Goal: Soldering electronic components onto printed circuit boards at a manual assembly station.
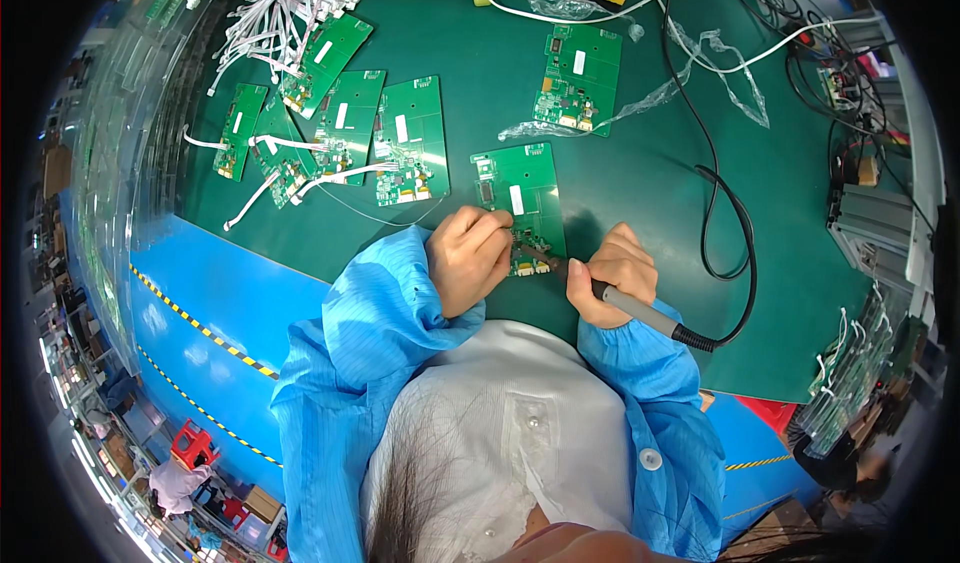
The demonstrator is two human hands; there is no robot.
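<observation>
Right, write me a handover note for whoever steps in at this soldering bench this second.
Left hand: fingertips pressed on the lower edge of the green circuit board, apparently feeding thin solder wire; whether it pinches anything is hard to see.
Right hand: gripping the soldering iron, tip down at the board's lower-edge connectors.
Things: the board lies flat on the green mat. A group of boards with white cables attached lies to the left; one bare board lies further back.
Done: the left boards appear wired.
Left: this joint is in progress; the bare board looks untouched.
</observation>
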